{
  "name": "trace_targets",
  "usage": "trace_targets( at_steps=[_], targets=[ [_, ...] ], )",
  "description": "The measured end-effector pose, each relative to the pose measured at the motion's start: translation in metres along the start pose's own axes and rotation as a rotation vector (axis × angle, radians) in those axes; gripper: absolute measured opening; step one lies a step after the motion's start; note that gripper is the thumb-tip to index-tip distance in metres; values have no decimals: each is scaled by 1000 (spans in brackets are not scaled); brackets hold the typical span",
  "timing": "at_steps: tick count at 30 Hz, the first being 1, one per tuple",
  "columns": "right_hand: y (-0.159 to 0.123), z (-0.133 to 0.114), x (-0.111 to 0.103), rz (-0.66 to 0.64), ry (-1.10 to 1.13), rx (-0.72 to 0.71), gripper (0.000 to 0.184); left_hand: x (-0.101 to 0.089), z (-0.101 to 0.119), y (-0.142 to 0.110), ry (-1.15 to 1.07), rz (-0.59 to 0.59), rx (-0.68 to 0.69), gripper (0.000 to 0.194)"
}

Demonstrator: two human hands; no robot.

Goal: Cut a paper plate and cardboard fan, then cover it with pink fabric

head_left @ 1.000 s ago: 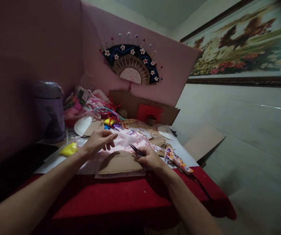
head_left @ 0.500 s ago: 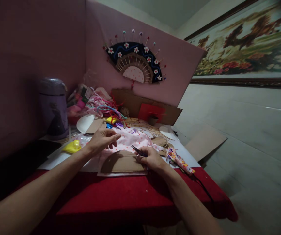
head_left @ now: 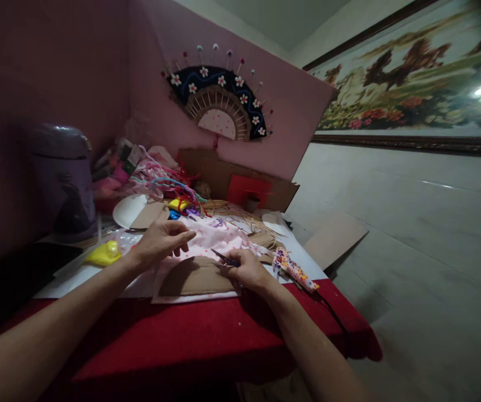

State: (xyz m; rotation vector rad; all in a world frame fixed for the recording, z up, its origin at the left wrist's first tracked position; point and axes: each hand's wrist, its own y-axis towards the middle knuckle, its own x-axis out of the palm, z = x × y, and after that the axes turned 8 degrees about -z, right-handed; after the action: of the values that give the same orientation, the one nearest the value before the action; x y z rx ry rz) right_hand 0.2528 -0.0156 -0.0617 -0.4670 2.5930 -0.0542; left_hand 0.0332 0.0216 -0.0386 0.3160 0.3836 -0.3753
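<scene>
My right hand (head_left: 248, 269) grips a pair of dark scissors (head_left: 223, 257) whose pointed tips face left. Beneath them lies a half-round piece of brown cardboard (head_left: 196, 278) on pink dotted cloth (head_left: 206, 237). A strip of the cloth shows along the cardboard's straight front edge. My left hand (head_left: 162, 243) hovers above the cloth, to the left of the scissors, with fingers loosely bent and apart. Nothing shows between them.
A purple flask (head_left: 66, 190) and a yellow packet (head_left: 104, 253) stand left. Behind are colourful craft cords (head_left: 160, 173), thin sticks (head_left: 232, 211) and a paper plate (head_left: 129, 211). A flower-patterned glue gun (head_left: 294, 270) rests right. A decorated fan (head_left: 219, 100) hangs on the pink board.
The whole view has shifted, so things appear further left. Both hands keep nearly the same pose over the cloth and cardboard; the scissors stay in my right hand.
</scene>
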Motion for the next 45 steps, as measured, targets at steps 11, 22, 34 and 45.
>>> trace_targets(
  at_steps=[11,22,34,45],
  targets=[
    [6,8,-4,257,-142,-145,7,-6,1,1,71,123,5,24],
    [11,14,-4,281,-43,-216,10,-8,-11,5,371,-277,-98,37],
    [12,17,-7,413,-98,-232,12,3,-16,3,471,-498,-107,59],
    [8,9,-5,333,-158,-195,10,5,-18,4,431,-463,-137,48]
  ],
)
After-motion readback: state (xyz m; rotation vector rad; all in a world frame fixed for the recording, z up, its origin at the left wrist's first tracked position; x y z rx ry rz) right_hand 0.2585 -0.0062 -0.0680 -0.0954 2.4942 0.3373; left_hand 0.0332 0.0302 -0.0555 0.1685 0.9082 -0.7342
